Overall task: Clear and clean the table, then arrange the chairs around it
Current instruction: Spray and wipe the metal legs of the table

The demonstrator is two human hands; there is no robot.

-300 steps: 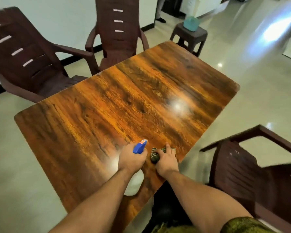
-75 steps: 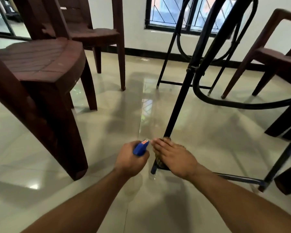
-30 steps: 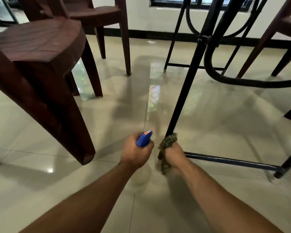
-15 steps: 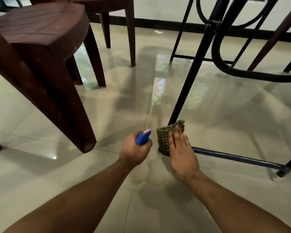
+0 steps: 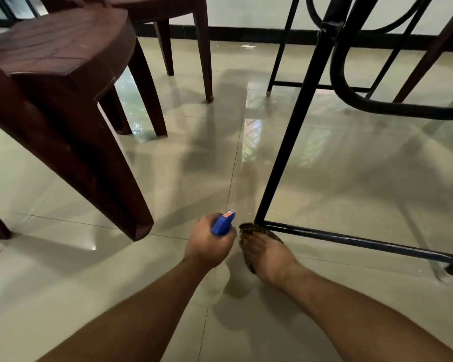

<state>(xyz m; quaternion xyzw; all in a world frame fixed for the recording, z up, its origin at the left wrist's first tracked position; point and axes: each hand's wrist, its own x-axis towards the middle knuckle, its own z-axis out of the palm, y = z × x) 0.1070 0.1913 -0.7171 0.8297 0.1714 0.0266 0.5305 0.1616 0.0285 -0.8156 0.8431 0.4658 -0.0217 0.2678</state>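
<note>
Cloth [image 5: 246, 228], checked green and dark, lies on the floor tiles [image 5: 351, 178] at the foot of the black table leg [image 5: 285, 142], touching the corner where that leg meets the low crossbar [image 5: 364, 242]. Right hand [image 5: 266, 254] lies flat on top of the cloth, fingers extended and together, palm down, pressing rather than gripping; only the cloth's far edge and left border show past the fingers. Left hand [image 5: 209, 244] sits just beside it, closed in a fist around the neck of a spray bottle [image 5: 223, 222], whose blue trigger head points forward and up; the pale bottle body hangs below the wrist, blurred. The two hands are near each other but apart. Brown plastic chair [image 5: 63, 74] stands to the left, its nearest leg planted close to the left hand, with a strip of bare tile between. A second chair [image 5: 183, 35] stands behind it. To the right, the crossbar runs along the floor to another foot of the frame, and a curved black brace [image 5: 377, 108] loops overhead. Open tile lies ahead between chair legs and table leg, and behind the forearms
</note>
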